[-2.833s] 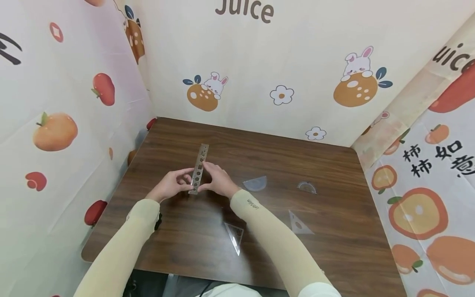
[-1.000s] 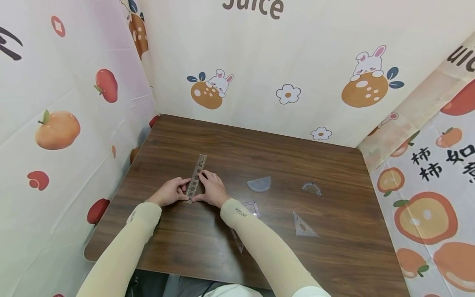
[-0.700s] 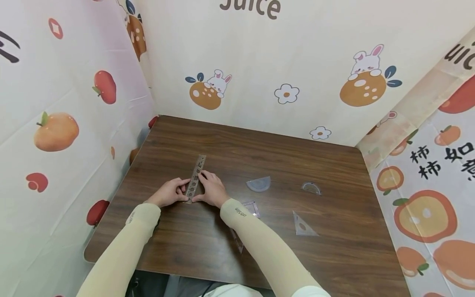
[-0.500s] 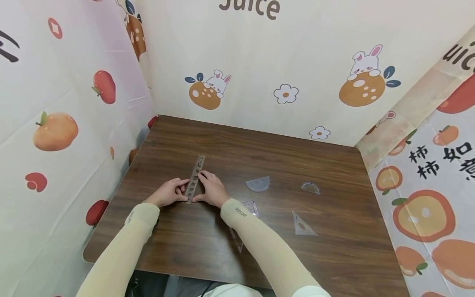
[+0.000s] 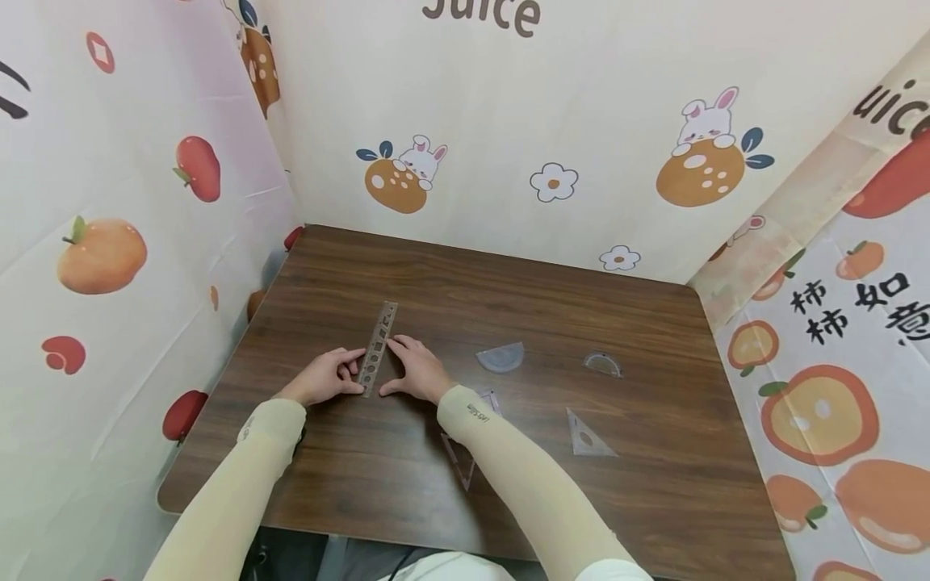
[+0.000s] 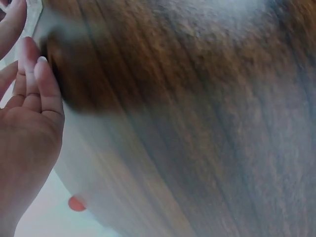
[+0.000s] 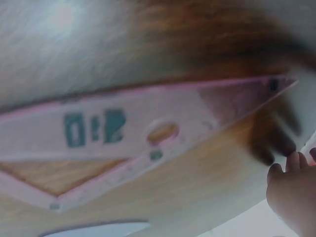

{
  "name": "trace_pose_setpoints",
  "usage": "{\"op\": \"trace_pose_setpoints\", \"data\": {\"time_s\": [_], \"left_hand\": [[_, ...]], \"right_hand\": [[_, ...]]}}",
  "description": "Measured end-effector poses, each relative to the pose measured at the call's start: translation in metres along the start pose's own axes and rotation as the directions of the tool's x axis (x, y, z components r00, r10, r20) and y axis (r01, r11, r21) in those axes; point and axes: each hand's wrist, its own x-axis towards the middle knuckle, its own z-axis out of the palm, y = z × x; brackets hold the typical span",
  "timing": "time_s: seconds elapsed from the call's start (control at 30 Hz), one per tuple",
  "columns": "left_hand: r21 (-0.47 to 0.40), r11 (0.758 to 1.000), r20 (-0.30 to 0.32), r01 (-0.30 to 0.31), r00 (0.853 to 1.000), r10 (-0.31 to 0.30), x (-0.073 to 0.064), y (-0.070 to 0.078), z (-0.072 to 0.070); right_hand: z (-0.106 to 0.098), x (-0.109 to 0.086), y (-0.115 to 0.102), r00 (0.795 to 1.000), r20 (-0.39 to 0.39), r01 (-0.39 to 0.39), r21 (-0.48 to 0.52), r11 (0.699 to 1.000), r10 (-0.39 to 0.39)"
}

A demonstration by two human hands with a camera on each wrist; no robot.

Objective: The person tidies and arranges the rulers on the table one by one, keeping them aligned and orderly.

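Observation:
A clear ruler (image 5: 375,351) with a row of cut-out shapes lies slanted on the brown table. Along its left edge is my left hand (image 5: 327,378), index fingertip and thumb tip right at the edge. In the left wrist view this left hand (image 6: 34,111) has its fingers loosely bent. My right hand (image 5: 420,373) is on the other side, index fingertip close to the ruler and thumb apart from it. Its fingers are spread, with nothing between them. A pink-edged set square (image 7: 138,118) fills much of the right wrist view.
A bluish protractor (image 5: 501,357) lies right of my right hand. Farther right are a smaller protractor (image 5: 603,365) and a clear set square (image 5: 587,436). Under my right sleeve (image 5: 508,456), another set square (image 5: 459,461) is partly hidden. Patterned cloth walls (image 5: 479,121) border the table.
The ruler has slid toward me and a little left since the oldest frame. My right thumb and index finger have drawn slightly away from it; my left fingertips stay at its left edge.

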Motion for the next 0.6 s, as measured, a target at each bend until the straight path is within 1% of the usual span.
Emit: {"op": "trace_pose_setpoints", "data": {"time_s": [0.17, 0.27, 0.47, 0.6], "left_hand": [[0.018, 1.0, -0.009, 0.015, 1.0, -0.014, 0.002, 0.005, -0.003], [0.017, 1.0, -0.025, 0.022, 0.999, -0.022, 0.004, 0.009, -0.004], [0.025, 0.999, -0.062, -0.024, 0.998, 0.025, 0.008, 0.019, -0.004], [0.029, 0.999, -0.067, -0.029, 0.997, 0.031, 0.011, 0.025, -0.002]], "right_hand": [[-0.012, -0.006, 0.005, 1.0, 0.005, -0.015, 0.065, 0.998, 0.015], [-0.019, -0.011, 0.01, 1.0, -0.001, -0.019, 0.074, 0.997, 0.019], [-0.027, -0.018, 0.022, 0.999, -0.033, -0.019, 0.062, 0.998, 0.021], [-0.033, -0.023, 0.028, 0.999, -0.047, -0.012, 0.058, 0.998, 0.015]]}}
